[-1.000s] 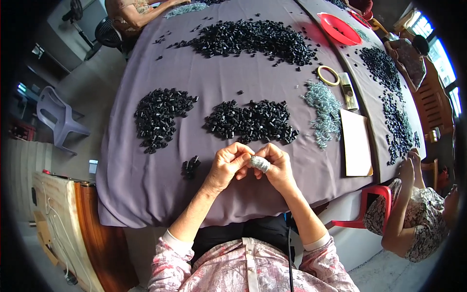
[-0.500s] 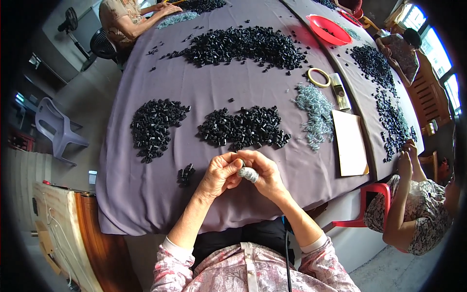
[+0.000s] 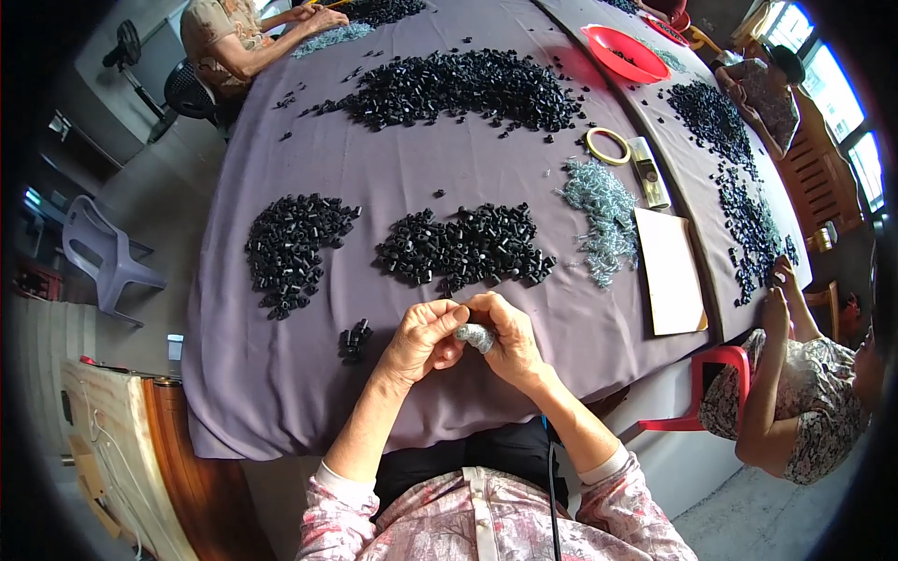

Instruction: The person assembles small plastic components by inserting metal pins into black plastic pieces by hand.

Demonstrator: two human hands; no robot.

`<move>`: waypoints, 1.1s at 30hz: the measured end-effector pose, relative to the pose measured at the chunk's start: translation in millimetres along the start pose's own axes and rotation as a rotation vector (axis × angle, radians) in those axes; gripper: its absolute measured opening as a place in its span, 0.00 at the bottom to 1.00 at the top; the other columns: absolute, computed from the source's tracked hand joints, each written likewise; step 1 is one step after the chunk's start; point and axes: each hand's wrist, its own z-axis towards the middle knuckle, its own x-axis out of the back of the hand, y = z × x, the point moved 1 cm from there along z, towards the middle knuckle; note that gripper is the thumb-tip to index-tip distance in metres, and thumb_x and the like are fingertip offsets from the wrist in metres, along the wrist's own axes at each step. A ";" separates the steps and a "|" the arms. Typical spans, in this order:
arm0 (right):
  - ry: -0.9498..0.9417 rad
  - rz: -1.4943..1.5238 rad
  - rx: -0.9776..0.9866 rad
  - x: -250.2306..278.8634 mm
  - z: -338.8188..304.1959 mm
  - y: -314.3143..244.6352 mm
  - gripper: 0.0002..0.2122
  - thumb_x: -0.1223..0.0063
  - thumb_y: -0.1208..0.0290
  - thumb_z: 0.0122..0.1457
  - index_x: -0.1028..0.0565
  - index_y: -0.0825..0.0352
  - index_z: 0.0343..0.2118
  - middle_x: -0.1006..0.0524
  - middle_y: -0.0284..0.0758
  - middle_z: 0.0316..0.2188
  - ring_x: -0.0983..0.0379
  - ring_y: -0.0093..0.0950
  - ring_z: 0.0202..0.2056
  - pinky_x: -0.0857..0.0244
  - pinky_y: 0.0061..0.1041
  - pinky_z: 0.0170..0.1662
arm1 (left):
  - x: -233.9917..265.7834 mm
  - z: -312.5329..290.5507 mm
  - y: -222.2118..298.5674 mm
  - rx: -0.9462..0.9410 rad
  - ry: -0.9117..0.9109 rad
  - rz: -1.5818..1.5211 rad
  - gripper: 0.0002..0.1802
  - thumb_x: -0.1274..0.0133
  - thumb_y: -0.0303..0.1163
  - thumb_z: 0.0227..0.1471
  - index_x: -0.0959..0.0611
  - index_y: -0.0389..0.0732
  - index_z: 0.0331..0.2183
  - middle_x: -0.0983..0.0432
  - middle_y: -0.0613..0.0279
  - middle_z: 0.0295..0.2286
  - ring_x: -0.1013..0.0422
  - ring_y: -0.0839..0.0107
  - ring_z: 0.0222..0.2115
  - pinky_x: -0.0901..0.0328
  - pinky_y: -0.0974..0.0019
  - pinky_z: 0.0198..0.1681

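Silvery small parts [image 3: 475,337], a little clump of them, sat pinched between both hands just inside the near edge of the table [image 3: 281,393]. Left hand [image 3: 423,338] curled its fingers onto the clump from one side; right hand [image 3: 510,338] closed around it from the other, fingertips meeting over it.

Progress, judged from the heaps: much remained. Middle heap of black pieces [image 3: 468,248] lay full just beyond the hands, a second black heap [image 3: 292,248] toward the left edge, a long one [image 3: 458,84] near the far edge. Pile of silvery parts [image 3: 599,215] at right looked barely dented. Only a tiny cluster of black pieces [image 3: 354,341] lay beside the left hand, possibly the finished ones; could not tell.

Room: bare cloth to either side of the hands along the near edge. Right side crowded by a pale board [image 3: 669,271] and tape ring [image 3: 608,145]. Another person [image 3: 795,411] sat close at the right corner, one more [image 3: 234,37] at the far left corner.
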 end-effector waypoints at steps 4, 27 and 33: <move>-0.021 -0.015 -0.002 0.0 0.9 0.0 0.13 0.46 0.82 0.45 0.34 0.71 0.36 0.30 0.39 0.27 0.28 0.34 0.28 0.35 0.26 0.30 | 0.0 -1.1 1.7 0.041 0.011 -0.010 0.11 0.49 0.36 0.51 0.25 0.38 0.26 0.35 0.68 0.13 0.43 0.83 0.09 0.49 0.79 0.09; 0.029 0.059 0.070 -7.1 -3.2 -13.3 0.13 0.49 0.83 0.48 0.33 0.72 0.38 0.32 0.37 0.28 0.31 0.30 0.28 0.36 0.25 0.30 | 3.7 -3.5 -2.2 0.051 -0.034 -0.110 0.08 0.47 0.33 0.50 0.25 0.38 0.26 0.37 0.70 0.14 0.46 0.85 0.10 0.51 0.81 0.10; 0.051 0.199 -0.050 -10.0 -4.6 -4.9 0.15 0.48 0.79 0.50 0.32 0.70 0.42 0.34 0.33 0.26 0.33 0.23 0.27 0.37 0.20 0.30 | 0.2 0.4 -4.7 -0.033 -0.007 -0.089 0.08 0.47 0.33 0.49 0.24 0.39 0.27 0.36 0.72 0.14 0.45 0.85 0.10 0.51 0.81 0.10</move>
